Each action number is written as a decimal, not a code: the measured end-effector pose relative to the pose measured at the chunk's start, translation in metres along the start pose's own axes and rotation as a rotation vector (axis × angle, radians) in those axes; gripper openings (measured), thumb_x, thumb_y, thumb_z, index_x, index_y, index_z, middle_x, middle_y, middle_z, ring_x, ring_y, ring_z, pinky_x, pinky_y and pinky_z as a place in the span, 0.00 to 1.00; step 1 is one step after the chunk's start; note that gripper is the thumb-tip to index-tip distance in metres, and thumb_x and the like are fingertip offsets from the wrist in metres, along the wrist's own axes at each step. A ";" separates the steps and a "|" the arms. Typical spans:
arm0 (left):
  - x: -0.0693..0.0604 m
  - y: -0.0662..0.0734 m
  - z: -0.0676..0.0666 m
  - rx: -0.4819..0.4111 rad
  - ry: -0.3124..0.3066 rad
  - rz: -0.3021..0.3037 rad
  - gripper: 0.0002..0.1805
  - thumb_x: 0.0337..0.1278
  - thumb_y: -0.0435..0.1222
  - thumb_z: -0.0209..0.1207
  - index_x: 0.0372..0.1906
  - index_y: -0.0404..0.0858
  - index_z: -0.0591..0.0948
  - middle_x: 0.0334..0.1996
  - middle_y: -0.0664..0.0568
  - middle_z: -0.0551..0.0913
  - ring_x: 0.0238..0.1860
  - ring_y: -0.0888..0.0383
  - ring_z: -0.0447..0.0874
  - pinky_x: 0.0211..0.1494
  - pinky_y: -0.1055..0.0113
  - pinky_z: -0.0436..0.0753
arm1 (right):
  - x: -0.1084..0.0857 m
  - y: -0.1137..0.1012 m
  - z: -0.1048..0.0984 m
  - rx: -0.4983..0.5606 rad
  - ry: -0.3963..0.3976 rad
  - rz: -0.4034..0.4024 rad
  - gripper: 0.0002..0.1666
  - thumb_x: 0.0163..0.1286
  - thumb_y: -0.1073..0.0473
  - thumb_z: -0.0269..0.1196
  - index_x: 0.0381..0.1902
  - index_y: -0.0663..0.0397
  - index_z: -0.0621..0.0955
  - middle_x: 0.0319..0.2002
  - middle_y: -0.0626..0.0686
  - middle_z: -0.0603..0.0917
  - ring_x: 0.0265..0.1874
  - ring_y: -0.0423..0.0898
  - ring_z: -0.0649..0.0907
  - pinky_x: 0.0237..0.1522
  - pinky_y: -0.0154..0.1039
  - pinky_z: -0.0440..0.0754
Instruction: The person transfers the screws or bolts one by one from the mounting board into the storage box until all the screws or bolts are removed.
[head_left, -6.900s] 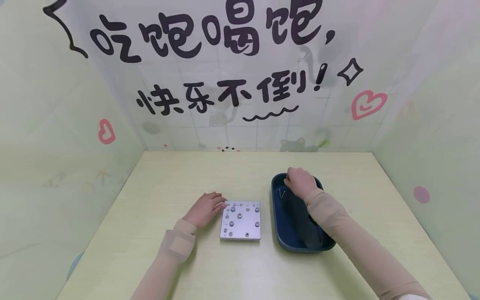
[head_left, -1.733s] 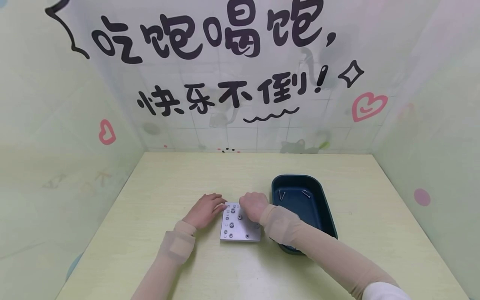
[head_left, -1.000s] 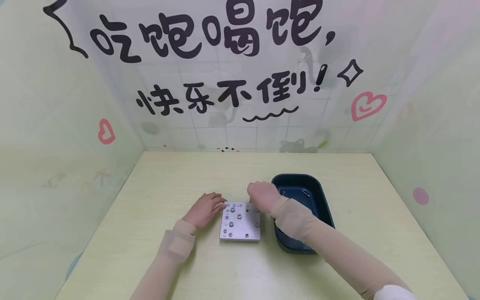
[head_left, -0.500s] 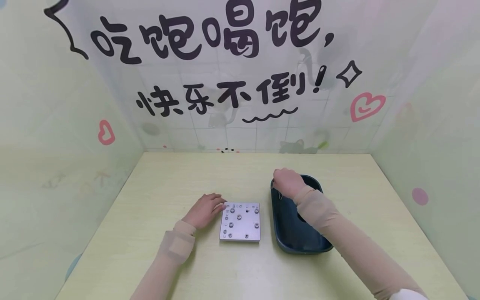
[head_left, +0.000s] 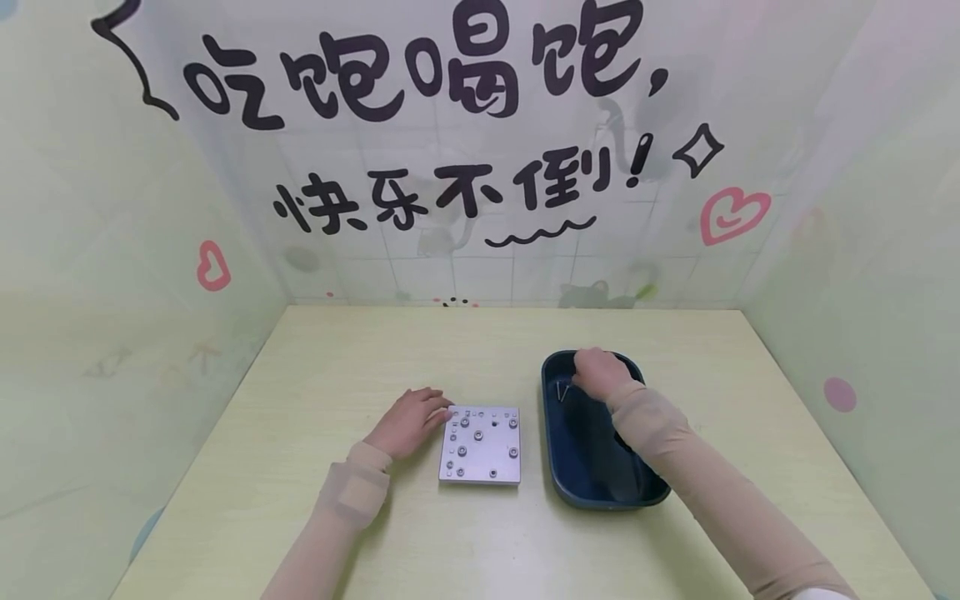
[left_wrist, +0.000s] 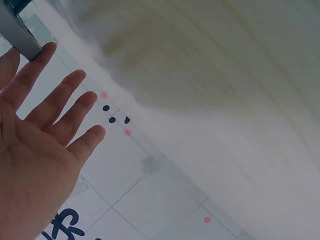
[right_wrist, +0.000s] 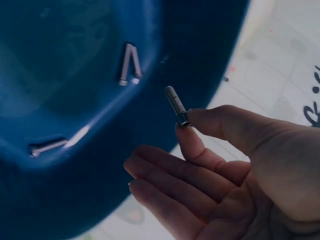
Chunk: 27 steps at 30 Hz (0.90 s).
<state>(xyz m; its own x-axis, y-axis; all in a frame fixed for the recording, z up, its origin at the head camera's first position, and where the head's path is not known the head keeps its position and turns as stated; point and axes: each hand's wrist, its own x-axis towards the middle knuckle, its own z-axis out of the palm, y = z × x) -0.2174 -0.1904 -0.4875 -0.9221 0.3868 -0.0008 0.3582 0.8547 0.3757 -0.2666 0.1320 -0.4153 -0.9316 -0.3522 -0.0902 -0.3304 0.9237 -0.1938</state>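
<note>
A square silver metal plate with several bolts and small holes lies on the table. My left hand touches its upper left corner; in the left wrist view the thumb and index finger of that hand lie at the plate's corner, the other fingers spread. Over the dark blue tray, my right hand has its fingers pointing down. The right wrist view shows this hand pinching a screw by its head between thumb and index finger. Several loose screws lie in the tray.
The tray stands to the right of the plate on the light wooden table. Behind the table is a pale backdrop with black lettering, and similar pale panels stand at both sides.
My right hand has moved from above the plate back to the right, over the tray. The plate and my left hand have stayed in place.
</note>
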 end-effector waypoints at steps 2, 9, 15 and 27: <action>0.000 0.000 0.000 -0.001 -0.003 -0.001 0.19 0.74 0.43 0.51 0.57 0.36 0.81 0.64 0.36 0.75 0.70 0.37 0.67 0.77 0.39 0.58 | -0.001 0.001 0.004 -0.003 -0.004 0.012 0.09 0.67 0.65 0.63 0.26 0.61 0.78 0.27 0.59 0.82 0.25 0.54 0.81 0.29 0.48 0.82; 0.000 0.001 0.000 0.003 -0.007 -0.007 0.19 0.74 0.43 0.51 0.57 0.36 0.81 0.64 0.36 0.75 0.70 0.37 0.67 0.77 0.40 0.58 | -0.007 0.002 0.014 -0.028 -0.009 0.012 0.08 0.65 0.65 0.64 0.28 0.62 0.78 0.30 0.63 0.82 0.29 0.58 0.83 0.29 0.51 0.83; 0.001 -0.001 0.000 0.002 -0.006 -0.006 0.19 0.74 0.43 0.51 0.57 0.36 0.81 0.64 0.36 0.75 0.70 0.37 0.67 0.77 0.39 0.58 | -0.008 0.003 0.019 -0.048 -0.029 0.025 0.08 0.65 0.65 0.66 0.29 0.62 0.78 0.32 0.64 0.83 0.31 0.59 0.84 0.31 0.53 0.84; 0.001 -0.002 0.002 -0.004 -0.009 -0.020 0.19 0.74 0.44 0.51 0.58 0.37 0.80 0.65 0.37 0.75 0.70 0.38 0.66 0.78 0.40 0.57 | -0.007 0.001 0.019 -0.022 -0.043 0.047 0.08 0.65 0.64 0.66 0.31 0.63 0.78 0.30 0.62 0.83 0.28 0.56 0.83 0.29 0.50 0.83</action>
<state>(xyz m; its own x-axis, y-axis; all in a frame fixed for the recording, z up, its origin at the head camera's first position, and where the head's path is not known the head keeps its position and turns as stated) -0.2187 -0.1907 -0.4897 -0.9278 0.3727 -0.0171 0.3389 0.8611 0.3791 -0.2580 0.1325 -0.4337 -0.9388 -0.3143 -0.1407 -0.2904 0.9422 -0.1674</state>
